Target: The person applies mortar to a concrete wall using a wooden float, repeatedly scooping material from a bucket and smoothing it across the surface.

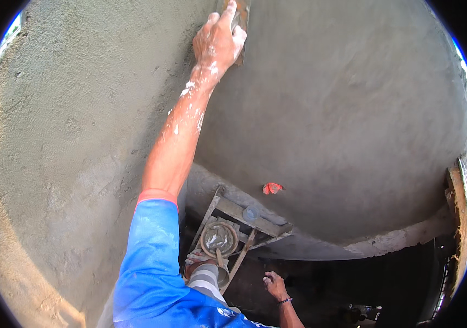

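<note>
My left hand (217, 41), flecked with white, grips a flat, mortar-stained float (240, 57) with some orange on it, pressed to the grey plaster high up where a rough wall (69, 109) meets a smoother one (343, 109). My blue-sleeved left arm stretches up from below. My right hand (274, 285) hangs low over a dark area, fingers loosely bent and apart, with nothing visible in them.
Below are a wooden stand (233, 208), a round tub of grey mix (217, 239) with a handled tool, a small cup (250, 213) and a striped-clad leg (203, 279). A small red object (273, 188) sits on the right wall; a rough wooden board (457, 218) lines its edge.
</note>
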Demonstrator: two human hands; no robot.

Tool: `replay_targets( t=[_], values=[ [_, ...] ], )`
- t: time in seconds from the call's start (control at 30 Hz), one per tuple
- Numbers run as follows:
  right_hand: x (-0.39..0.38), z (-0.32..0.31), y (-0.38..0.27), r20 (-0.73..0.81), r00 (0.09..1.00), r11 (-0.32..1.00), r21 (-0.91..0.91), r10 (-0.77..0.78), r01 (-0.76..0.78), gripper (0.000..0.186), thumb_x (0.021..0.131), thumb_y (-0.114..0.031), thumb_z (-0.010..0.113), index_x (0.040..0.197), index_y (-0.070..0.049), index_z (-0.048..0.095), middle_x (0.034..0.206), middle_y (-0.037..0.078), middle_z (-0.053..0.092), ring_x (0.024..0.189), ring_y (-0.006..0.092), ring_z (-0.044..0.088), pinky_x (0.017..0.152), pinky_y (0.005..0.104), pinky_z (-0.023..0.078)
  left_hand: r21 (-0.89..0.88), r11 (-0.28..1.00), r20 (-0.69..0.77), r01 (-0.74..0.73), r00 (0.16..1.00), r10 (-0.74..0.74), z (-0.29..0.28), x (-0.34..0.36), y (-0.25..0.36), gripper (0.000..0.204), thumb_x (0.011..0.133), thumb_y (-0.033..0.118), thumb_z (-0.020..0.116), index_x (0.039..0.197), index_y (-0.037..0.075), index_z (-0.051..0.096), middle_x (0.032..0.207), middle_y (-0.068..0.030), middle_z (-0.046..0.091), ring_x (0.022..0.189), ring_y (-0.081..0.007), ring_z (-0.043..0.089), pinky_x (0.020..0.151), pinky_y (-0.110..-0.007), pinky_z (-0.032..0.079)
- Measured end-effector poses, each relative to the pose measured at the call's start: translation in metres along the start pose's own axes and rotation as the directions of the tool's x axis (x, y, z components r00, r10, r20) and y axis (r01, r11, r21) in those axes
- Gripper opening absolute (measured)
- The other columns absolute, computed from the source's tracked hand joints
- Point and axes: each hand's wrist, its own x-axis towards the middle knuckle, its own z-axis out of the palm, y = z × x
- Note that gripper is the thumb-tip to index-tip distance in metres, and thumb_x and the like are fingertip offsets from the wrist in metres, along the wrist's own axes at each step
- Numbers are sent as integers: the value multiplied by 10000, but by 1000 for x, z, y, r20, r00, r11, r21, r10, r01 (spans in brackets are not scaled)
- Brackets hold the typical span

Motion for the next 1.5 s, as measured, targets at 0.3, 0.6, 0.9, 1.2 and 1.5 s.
replay_targets(
  t=[0.3, 0.6, 0.9, 1.2, 1.5],
  values=[
    [-30, 31, 23, 140, 986, 994, -63, 94, -86, 339, 899, -170, 633, 1182, 16, 623, 809, 113, 674, 655, 158, 652, 634, 311, 546, -72, 988, 157, 137, 980, -124, 74, -224, -36, 700, 798, 98, 709, 1454, 154, 470, 965, -158, 529, 866, -364, 601, 737, -464, 531],
    [18, 5, -11, 33, 999, 997, -73, -26, 29, 324, 900, -163, 651, 1183, -5, 637, 868, 129, 696, 693, 176, 681, 664, 322, 557, -108, 994, 90, 23, 996, -14, 13, -103, 11, 662, 827, 148, 667, 1455, 158, 460, 971, -158, 568, 832, -366, 634, 728, -453, 542],
    [-11, 30, 52, 18, 995, 995, 26, 101, -101, 279, 912, -118, 630, 1153, 22, 626, 755, 72, 663, 632, 130, 637, 571, 285, 532, 76, 996, -70, -37, 997, 42, 20, 31, 0, 573, 852, 203, 637, 1404, 110, 513, 1040, -212, 624, 926, -404, 639, 791, -489, 527],
    [-5, 38, 18, 188, 982, 992, -115, -19, 41, 340, 894, -173, 642, 1183, 6, 635, 822, 120, 686, 653, 172, 662, 654, 327, 547, 25, 939, 286, 344, 897, -336, 56, -259, -96, 676, 823, 135, 695, 1457, 143, 462, 1032, -194, 568, 918, -400, 616, 793, -479, 517],
    [36, -18, -34, 47, 996, 997, -19, 81, -80, 350, 866, -219, 650, 1163, -34, 662, 1002, 225, 703, 965, 344, 699, 862, 392, 533, -80, 996, 108, 41, 994, -32, -11, -88, -3, 617, 837, 171, 651, 1433, 149, 491, 979, -148, 578, 828, -364, 637, 694, -465, 535]
  ],
)
